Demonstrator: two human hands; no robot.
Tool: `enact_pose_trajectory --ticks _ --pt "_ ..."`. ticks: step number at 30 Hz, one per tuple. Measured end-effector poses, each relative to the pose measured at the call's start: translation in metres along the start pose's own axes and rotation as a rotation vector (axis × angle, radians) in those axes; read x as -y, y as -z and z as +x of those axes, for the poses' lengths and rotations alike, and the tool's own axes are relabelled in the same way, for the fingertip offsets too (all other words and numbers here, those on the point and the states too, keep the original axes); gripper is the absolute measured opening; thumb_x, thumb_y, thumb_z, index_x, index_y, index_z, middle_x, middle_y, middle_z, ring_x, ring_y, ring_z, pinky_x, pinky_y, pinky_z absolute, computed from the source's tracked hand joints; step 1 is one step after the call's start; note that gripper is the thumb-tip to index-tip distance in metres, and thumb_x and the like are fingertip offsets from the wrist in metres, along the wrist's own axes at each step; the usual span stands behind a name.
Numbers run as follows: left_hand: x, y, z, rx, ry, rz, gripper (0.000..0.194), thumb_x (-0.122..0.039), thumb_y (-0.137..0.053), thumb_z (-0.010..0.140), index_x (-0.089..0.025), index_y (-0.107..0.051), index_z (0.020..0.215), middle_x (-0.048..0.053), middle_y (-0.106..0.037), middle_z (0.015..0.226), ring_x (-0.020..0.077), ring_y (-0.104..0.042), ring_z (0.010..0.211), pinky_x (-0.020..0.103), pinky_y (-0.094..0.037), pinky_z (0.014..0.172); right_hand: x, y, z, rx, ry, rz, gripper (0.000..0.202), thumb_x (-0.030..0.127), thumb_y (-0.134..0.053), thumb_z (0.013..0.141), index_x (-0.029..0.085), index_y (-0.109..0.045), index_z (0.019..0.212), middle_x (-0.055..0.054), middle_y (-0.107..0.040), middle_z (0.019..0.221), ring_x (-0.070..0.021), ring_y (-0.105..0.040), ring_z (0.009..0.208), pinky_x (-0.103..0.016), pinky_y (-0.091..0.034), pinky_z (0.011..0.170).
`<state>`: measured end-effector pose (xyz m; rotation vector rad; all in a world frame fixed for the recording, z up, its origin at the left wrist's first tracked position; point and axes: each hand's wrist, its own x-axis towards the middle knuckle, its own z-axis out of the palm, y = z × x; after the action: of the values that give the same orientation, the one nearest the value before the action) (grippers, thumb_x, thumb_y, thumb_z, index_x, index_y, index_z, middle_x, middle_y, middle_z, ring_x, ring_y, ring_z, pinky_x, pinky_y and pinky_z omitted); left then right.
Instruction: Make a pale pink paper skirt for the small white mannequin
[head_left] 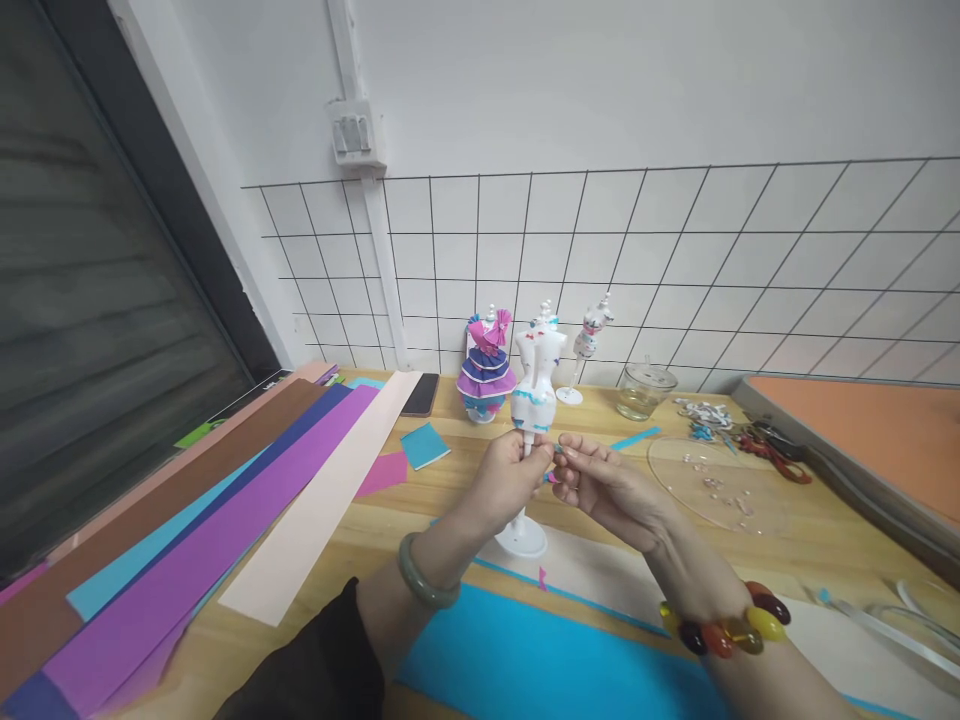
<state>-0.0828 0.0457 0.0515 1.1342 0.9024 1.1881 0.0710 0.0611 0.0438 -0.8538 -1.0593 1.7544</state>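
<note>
A small white mannequin on a stand, with blue and red marks on its body, stands upright in front of me. My left hand is closed around its thin pole, above the round base. Close beside it, my right hand pinches a tiny greenish thing at its fingertips, too small to name. The fingertips of both hands nearly meet there. Below them lie a blue sheet and a pink scrap.
Long coloured strips lie at left, near a phone. Behind stand a dressed mannequin, another white mannequin and a glass bowl. Right are a clear disc with small bits, scissors and an orange-topped box.
</note>
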Motion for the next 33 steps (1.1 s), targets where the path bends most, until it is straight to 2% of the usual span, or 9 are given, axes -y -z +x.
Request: enact_pose_trajectory --ticks 5,8,16,24,27,30,33 --pt "0.003 0.005 0.003 -0.064 0.003 0.025 0.025 -0.037 -0.069 0.079 -0.017 -0.054 0.079 -0.008 -0.041 0.055 0.0058 -0.036 0.047 0.021 -0.027 0.048 0.005 0.004 -0.003 0.019 -0.004 -0.025 0.044 0.041 -0.09 0.06 0.026 -0.076 0.099 -0.001 -0.071 0.086 -0.0127 -0.064 0.07 -0.029 -0.053 0.069" --pt "0.004 0.007 0.002 -0.046 0.002 0.027 0.025 -0.039 -0.067 0.08 -0.018 -0.053 0.08 -0.008 -0.038 0.054 0.0053 -0.033 0.045 0.021 -0.024 0.046 0.008 0.005 -0.005 -0.036 0.043 -0.122 0.043 0.042 -0.089 0.062 0.025 -0.077 0.1 -0.001 -0.072 0.082 -0.0122 -0.064 0.068 -0.03 -0.053 0.072" --pt "-0.005 0.005 -0.004 0.08 0.021 -0.127 0.03 -0.04 -0.069 0.08 -0.018 -0.049 0.078 -0.01 -0.033 0.054 0.003 -0.026 0.045 0.02 -0.019 0.046 0.008 -0.004 -0.004 -0.211 0.227 -0.383 0.04 0.05 -0.088 0.058 0.025 -0.078 0.088 -0.003 -0.074 0.078 -0.0155 -0.062 0.067 -0.029 -0.05 0.062" --pt "-0.005 0.002 -0.005 0.12 0.071 -0.152 0.042 -0.05 -0.076 0.072 -0.017 -0.05 0.076 -0.01 -0.033 0.052 0.0026 -0.026 0.044 0.021 -0.018 0.045 0.016 -0.012 -0.01 -0.236 0.313 -0.578 0.039 0.061 -0.076 0.069 0.022 -0.072 0.073 -0.002 -0.064 0.064 -0.015 -0.055 0.058 -0.024 -0.036 0.043" --pt "-0.006 0.002 -0.006 0.126 0.103 -0.14 0.041 -0.05 -0.075 0.072 -0.018 -0.05 0.077 -0.011 -0.032 0.051 0.0028 -0.026 0.043 0.022 -0.017 0.045 0.018 -0.011 -0.01 -0.212 0.325 -0.627 0.044 0.065 -0.071 0.07 0.021 -0.068 0.072 0.0 -0.059 0.061 -0.0138 -0.053 0.057 -0.024 -0.037 0.045" --pt "-0.008 0.003 -0.007 0.107 0.112 -0.114 0.038 -0.047 -0.073 0.075 -0.015 -0.056 0.087 -0.012 -0.031 0.05 0.003 -0.025 0.043 0.022 -0.017 0.045 0.02 -0.007 -0.01 -0.212 0.336 -0.666 0.048 0.068 -0.067 0.073 0.021 -0.065 0.072 0.0 -0.058 0.062 -0.0136 -0.053 0.058 -0.025 -0.041 0.051" --pt "-0.011 0.002 -0.006 0.063 0.109 -0.064 0.035 -0.044 -0.07 0.078 -0.014 -0.058 0.089 -0.011 -0.032 0.05 0.0032 -0.024 0.042 0.023 -0.015 0.045 0.026 0.011 -0.008 -0.275 0.331 -0.716 0.047 0.067 -0.065 0.076 0.02 -0.066 0.074 -0.001 -0.061 0.064 -0.0148 -0.055 0.061 -0.028 -0.045 0.058"
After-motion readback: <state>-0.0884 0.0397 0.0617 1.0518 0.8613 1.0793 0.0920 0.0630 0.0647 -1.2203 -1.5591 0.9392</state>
